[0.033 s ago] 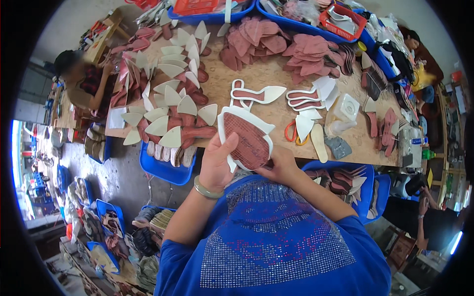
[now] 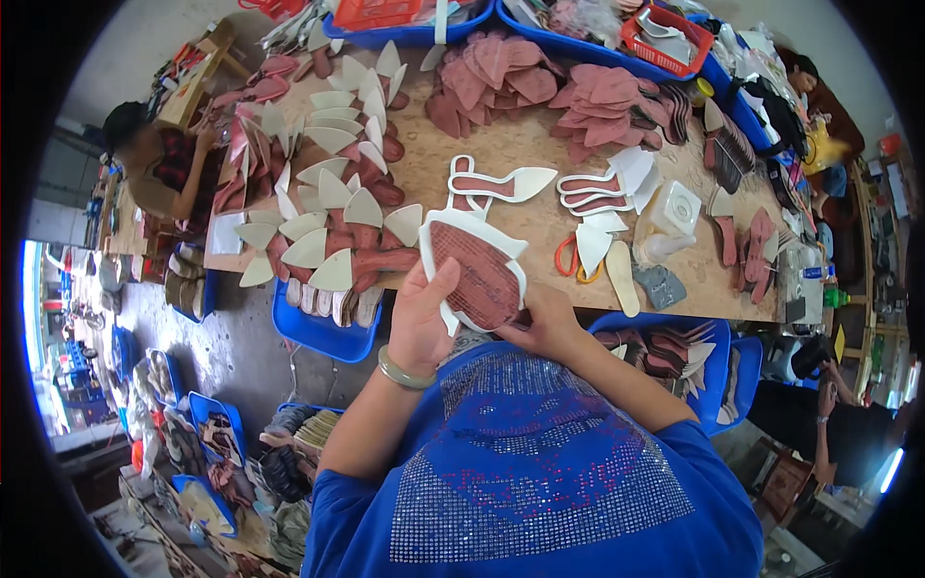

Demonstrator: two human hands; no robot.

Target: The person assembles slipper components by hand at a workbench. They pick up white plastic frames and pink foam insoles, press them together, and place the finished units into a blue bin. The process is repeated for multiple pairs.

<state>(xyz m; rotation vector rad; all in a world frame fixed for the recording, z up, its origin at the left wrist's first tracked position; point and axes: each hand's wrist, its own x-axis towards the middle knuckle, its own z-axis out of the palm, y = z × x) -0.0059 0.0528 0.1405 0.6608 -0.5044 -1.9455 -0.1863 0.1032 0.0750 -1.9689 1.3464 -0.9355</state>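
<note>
I'm in a workshop, a crowded one, and it looks like a place where shoe parts are made by hand. My wooden table [image 2: 713, 291] is covered with batches of like pieces: red cut-outs [image 2: 496, 77] heaped along its far edge, white-tipped soles [image 2: 332, 188] in rows toward its left edge, orange-handled scissors [image 2: 567, 258] and a plastic jar [image 2: 672, 212] near its right end. A white-edged piece [image 2: 477, 275] is in my left hand [image 2: 424, 306]. Blue bins [image 2: 328, 342] filled with more parts stand below the near edge. Beyond the left edge a co-worker [image 2: 159, 173] sits; packed shelves [image 2: 872, 255] rise past the right edge, over a bare grey floor [image 2: 241, 323].
</note>
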